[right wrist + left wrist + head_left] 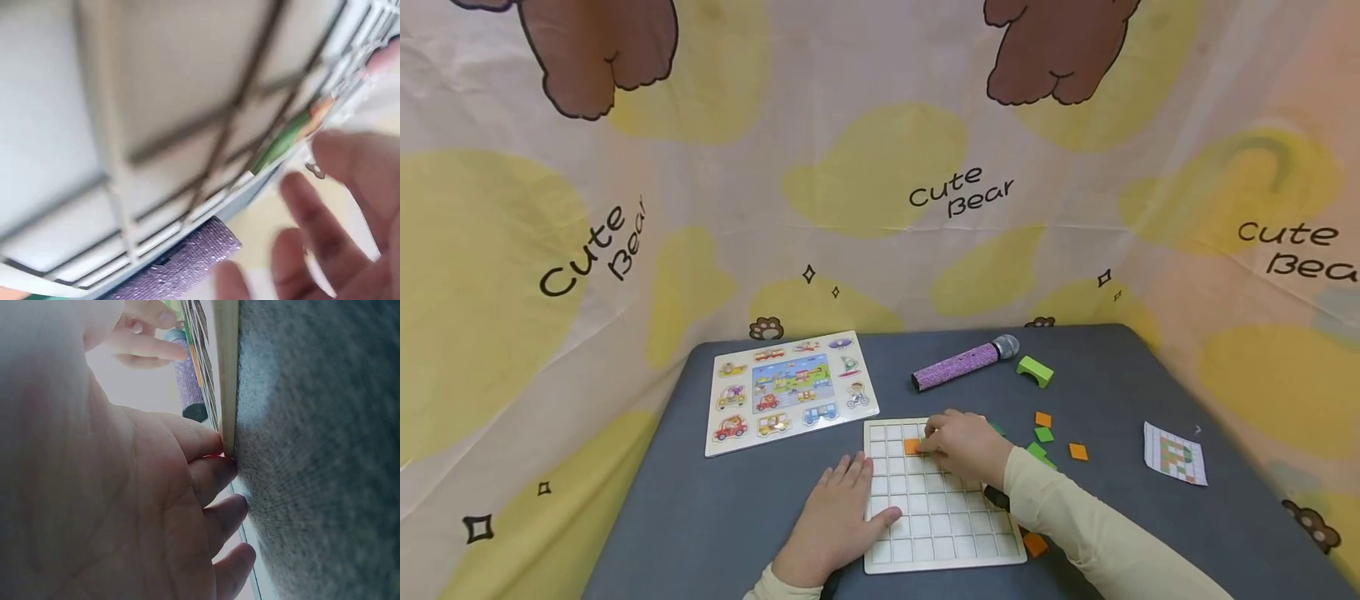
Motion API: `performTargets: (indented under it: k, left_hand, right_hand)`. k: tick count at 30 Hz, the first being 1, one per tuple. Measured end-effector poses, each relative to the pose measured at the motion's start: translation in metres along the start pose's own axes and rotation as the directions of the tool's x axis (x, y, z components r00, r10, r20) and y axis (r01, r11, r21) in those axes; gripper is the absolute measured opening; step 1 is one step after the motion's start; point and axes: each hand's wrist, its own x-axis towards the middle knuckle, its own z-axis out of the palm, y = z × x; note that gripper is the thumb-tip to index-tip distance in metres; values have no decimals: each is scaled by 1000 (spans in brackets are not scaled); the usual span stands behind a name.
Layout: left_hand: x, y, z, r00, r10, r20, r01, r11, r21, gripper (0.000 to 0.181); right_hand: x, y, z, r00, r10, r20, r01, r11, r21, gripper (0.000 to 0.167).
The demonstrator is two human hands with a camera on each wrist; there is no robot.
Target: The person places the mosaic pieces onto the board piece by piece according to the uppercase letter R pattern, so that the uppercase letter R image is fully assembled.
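Observation:
A white gridded board (943, 525) with a pale wooden rim lies on the dark table. An orange tile (912, 447) sits in a cell near its far side. Right beside it, a small green tile (282, 142) is at the fingertips of my right hand (968, 448), which pinches it low over the grid; the right wrist view is blurred there. My left hand (842, 521) lies along the board's left edge. Its thumb rests on the board, and its fingertips (230, 515) touch the side and the table.
A picture puzzle board (792, 392) stands back left. Behind the grid lie a purple glittery microphone (958, 367) and a green arch block (1036, 371). Loose orange tiles (1078, 452) and green tiles (1043, 435) are scattered to the right, near a pattern card (1176, 454).

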Motion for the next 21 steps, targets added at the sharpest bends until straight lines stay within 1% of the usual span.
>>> performTargets:
  k: [1, 4, 8, 12, 15, 18, 21]
  left_hand:
    - [0, 0, 0, 1000, 0, 2, 0, 1000, -2, 93]
    - [1, -1, 1, 1000, 3, 2, -3, 1000, 0, 94]
    - [2, -4, 4, 1000, 1, -4, -1, 1000, 3, 95]
    - [1, -5, 6, 1000, -5, 6, 5, 1000, -7, 96]
    - [2, -6, 6, 1000, -6, 11, 6, 1000, -10, 97]
    - [3, -6, 5, 1000, -1, 15, 1, 1000, -9, 98]
    - [4, -6, 4, 1000, 6, 23, -6, 1000, -9, 98]
  right_hand:
    - [-2, -1, 0, 1000, 13, 5, -13, 1000, 14, 25]
    - [-8, -3, 1, 999, 43, 9, -43, 997, 62, 23]
    - [-18, -2, 3, 999, 52, 11, -53, 993, 101, 20]
    - [-30, 2, 4, 999, 45, 4, -45, 992, 114, 20]
    - [-41, 7, 2, 998, 55, -12, -53, 990, 134, 20]
    - [-52, 12, 0, 997, 79, -22, -75, 986, 147, 20]
    - [-63, 19, -1, 993, 116, -6, -113, 980, 162, 20]
